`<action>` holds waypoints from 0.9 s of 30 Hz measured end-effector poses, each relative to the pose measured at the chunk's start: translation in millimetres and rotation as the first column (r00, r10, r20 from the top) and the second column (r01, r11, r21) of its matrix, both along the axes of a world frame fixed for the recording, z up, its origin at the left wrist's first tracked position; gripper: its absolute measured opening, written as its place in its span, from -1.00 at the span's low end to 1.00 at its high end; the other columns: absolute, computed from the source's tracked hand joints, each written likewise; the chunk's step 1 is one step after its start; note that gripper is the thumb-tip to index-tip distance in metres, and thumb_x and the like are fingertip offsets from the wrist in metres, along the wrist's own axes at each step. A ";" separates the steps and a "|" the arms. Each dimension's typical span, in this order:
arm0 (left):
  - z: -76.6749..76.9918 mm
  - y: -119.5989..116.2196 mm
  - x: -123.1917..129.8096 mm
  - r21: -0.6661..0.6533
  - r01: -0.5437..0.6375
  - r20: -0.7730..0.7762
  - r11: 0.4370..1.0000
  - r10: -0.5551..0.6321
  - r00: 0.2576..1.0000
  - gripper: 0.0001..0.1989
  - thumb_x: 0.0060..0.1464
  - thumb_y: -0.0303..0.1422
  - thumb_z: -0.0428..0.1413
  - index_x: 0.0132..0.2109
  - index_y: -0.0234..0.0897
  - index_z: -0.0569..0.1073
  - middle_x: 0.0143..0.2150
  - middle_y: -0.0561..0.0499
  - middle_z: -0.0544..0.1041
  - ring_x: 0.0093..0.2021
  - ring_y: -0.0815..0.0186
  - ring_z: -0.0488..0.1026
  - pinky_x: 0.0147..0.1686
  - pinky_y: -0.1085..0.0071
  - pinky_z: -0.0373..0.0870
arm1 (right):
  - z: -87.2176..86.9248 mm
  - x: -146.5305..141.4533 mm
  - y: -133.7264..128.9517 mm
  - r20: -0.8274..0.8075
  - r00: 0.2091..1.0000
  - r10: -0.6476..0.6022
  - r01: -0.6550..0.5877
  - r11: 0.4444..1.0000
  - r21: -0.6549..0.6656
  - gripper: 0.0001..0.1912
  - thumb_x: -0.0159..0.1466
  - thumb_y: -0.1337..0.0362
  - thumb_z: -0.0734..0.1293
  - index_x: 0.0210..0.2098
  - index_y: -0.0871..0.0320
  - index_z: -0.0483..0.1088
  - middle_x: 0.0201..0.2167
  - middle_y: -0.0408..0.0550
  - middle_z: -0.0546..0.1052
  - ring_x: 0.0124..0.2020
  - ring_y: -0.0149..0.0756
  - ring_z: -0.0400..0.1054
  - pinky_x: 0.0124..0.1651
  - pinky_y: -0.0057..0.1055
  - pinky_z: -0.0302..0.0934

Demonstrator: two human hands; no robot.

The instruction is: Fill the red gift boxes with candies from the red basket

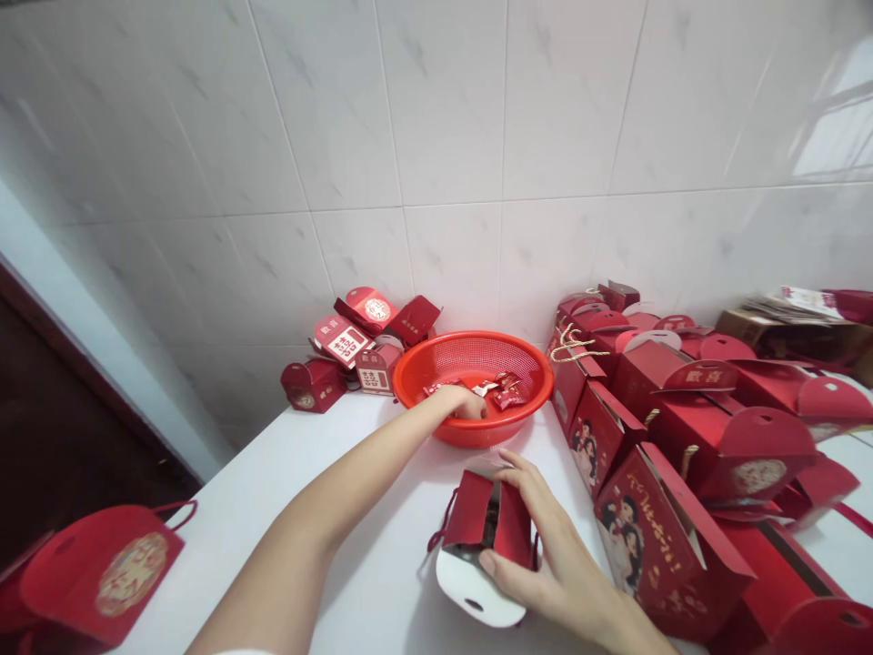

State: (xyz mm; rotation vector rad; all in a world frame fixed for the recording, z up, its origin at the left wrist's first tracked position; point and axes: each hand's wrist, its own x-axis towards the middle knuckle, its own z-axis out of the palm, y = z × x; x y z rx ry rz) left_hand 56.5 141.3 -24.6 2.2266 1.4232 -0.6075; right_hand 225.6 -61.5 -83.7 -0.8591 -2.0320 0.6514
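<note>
My left hand (469, 403) reaches into a red plastic basket (538, 400), its fingers curled down beside several small red wrapped sweets (508, 391). What those fingers hold, if anything, is hidden. My right hand (556, 555) grips a small red gift box (470, 509) on the table in front of me, thumb at the near side and fingers along the right edge. The box's top panels stand slightly apart over a dark gap, and its near flap with the white inner face (470, 587) lies folded outward. A dark red cord loop hangs at its left side.
Many red gift boxes (655, 537) crowd the right side of the white table (368, 509). A smaller heap of boxes (345, 346) stands behind and left of the basket. Another red box (102, 573) sits at the near left. Behind everything rises a tiled wall (450, 136).
</note>
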 end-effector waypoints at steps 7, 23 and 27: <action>1.1 -11.4 4.4 0.085 0.041 0.055 0.995 -0.046 0.997 -0.58 -0.18 -0.46 0.19 -0.09 -0.09 0.57 -0.09 -0.01 0.62 -0.08 0.08 0.51 -0.12 0.31 0.42 | 1.5 -0.6 0.1 -0.017 1.000 0.014 -0.014 1.000 0.000 -0.40 0.24 0.01 0.41 0.18 0.05 0.24 0.30 0.14 0.28 0.38 0.05 0.10 0.33 -0.04 0.15; 1.5 -14.1 7.1 0.077 0.049 0.101 0.996 -0.057 0.993 -0.86 -0.24 -0.52 0.18 -0.42 -0.27 0.55 -0.33 -0.06 0.60 -0.21 0.04 0.52 -0.14 0.22 0.43 | 4.2 0.1 0.3 -0.008 0.999 0.042 -0.042 0.999 -0.024 -0.43 0.24 0.04 0.40 0.18 0.04 0.25 0.27 0.10 0.29 0.39 0.03 0.06 0.35 -0.05 0.10; 8.8 -16.0 -5.4 0.098 0.022 0.257 0.995 -0.046 0.965 -0.74 -0.21 -0.54 0.15 -0.27 -0.29 0.57 -0.32 -0.03 0.58 -0.29 0.15 0.51 -0.25 0.33 0.43 | 2.3 -0.3 0.3 -0.019 0.999 0.032 -0.032 0.999 -0.016 -0.44 0.24 0.06 0.40 0.17 0.04 0.24 0.28 0.11 0.26 0.36 0.02 0.11 0.33 -0.10 0.13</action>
